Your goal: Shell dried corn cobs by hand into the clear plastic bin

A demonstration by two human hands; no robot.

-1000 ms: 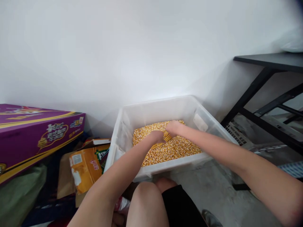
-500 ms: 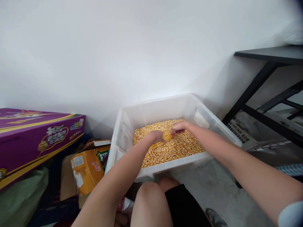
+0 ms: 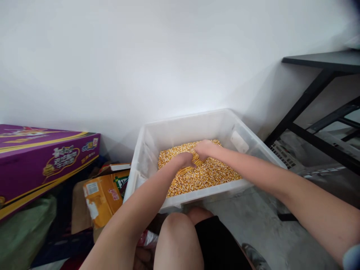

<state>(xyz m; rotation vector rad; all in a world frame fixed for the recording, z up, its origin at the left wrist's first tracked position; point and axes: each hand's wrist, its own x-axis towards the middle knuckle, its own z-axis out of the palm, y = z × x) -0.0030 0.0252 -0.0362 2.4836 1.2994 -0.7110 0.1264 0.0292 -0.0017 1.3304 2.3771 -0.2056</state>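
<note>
Low over a bed of loose corn kernels (image 3: 213, 173), my left hand (image 3: 185, 160) is closed round an ear of corn (image 3: 198, 162). My right hand (image 3: 204, 149) presses on the far end of the same ear, its fingers curled down and mostly hidden behind the back of the hand. Another stretch of yellow cob shows below my left hand; whether it is the same ear I cannot tell. The kernels lie in a translucent white plastic bin (image 3: 197, 192), and both forearms reach in over its near rim.
To the left stand a purple printed carton (image 3: 30, 161) and a torn orange box (image 3: 105, 195). A black-framed table (image 3: 323, 62) rises on the right, with a pale slotted crate (image 3: 284, 153) under it. A white wall (image 3: 168, 56) is behind the bin; my knees are in front.
My right hand has rolled over and shifted slightly left, now covering the ear's end where its fingertips pinched before. My left hand keeps its hold. The view has tilted slightly.
</note>
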